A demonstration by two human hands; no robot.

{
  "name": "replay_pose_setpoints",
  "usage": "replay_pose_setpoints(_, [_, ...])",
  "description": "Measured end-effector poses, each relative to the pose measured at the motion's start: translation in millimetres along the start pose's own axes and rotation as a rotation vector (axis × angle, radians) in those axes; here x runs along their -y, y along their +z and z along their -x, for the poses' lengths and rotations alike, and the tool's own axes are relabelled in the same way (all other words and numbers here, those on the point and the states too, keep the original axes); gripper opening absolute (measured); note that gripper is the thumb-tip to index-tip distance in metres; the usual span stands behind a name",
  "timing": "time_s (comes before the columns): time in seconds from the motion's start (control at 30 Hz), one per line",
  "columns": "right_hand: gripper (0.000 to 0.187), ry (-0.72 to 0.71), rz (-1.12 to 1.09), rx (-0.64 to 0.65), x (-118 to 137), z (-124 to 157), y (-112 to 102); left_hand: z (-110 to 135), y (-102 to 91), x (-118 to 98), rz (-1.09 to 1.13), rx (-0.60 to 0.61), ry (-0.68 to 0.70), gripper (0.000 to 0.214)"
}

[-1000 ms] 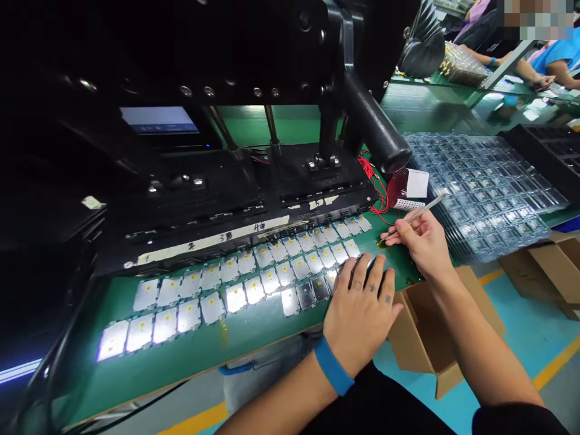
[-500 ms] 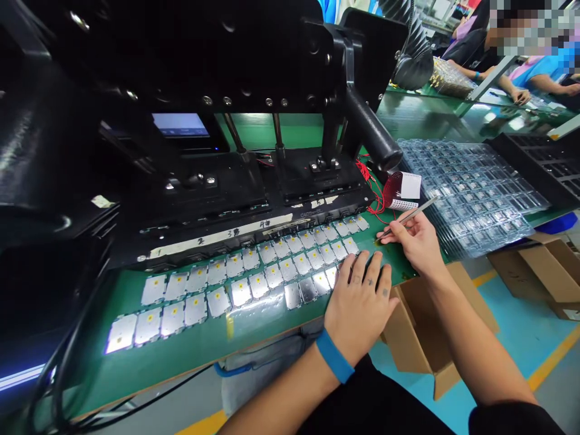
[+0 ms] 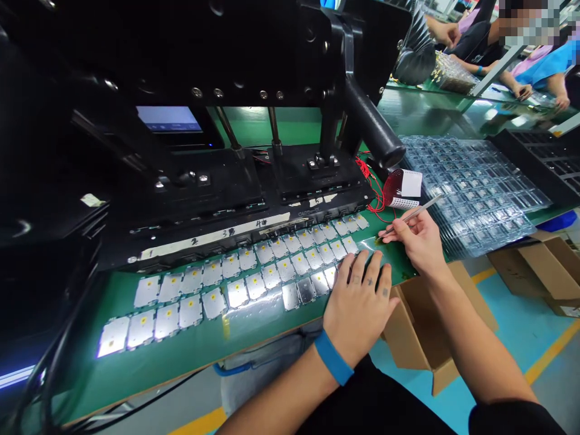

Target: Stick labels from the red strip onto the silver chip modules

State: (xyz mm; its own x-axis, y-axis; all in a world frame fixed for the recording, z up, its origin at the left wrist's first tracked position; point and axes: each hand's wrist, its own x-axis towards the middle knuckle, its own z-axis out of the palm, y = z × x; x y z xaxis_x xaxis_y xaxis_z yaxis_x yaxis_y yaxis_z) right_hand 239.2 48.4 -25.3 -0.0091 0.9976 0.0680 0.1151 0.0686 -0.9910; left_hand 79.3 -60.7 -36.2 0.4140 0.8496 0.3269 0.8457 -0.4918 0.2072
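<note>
A single camera sits on the person's head and faces forward and down along both forearms onto the green counter [image 3: 190, 356]. It is close. The left hand [image 3: 360, 308] and the right hand [image 3: 419, 241], with its thin metal tool [image 3: 410, 215], lie low in the middle. The black machine [image 3: 254, 54] fills the top, and a neighbouring counter [image 3: 426, 109] shows at upper right.
</note>
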Motion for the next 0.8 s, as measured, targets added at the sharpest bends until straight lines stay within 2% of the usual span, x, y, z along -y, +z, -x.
replay_pose_setpoints(0.43, [0.039,-0.040,-0.037,-0.008,-4,0,-4,-2,1.9,-1,0.029,0.011,-0.005,0.052])
replay_pose_setpoints(0.5, [0.036,-0.070,-0.037,-0.015,-1,2,-5,-2,-6.7,1,0.059,0.008,0.018,0.047])
replay_pose_setpoints(0.57, [0.034,-0.100,-0.031,-0.022,6,7,0,2,-23.1,5,0.110,-0.015,0.093,0.040])
replay_pose_setpoints(0.67, [0.031,-0.134,-0.041,0.001,23,19,21,19,-53.2,17,0.193,-0.136,0.204,0.029])
replay_pose_setpoints(0.73, [0.029,-0.140,-0.047,0.037,35,30,40,36,-68.1,29,0.216,-0.248,0.148,0.025])
replay_pose_setpoints(0.8, [0.029,-0.118,-0.053,0.084,44,40,60,54,-74.5,43,0.195,-0.305,0.033,0.021])
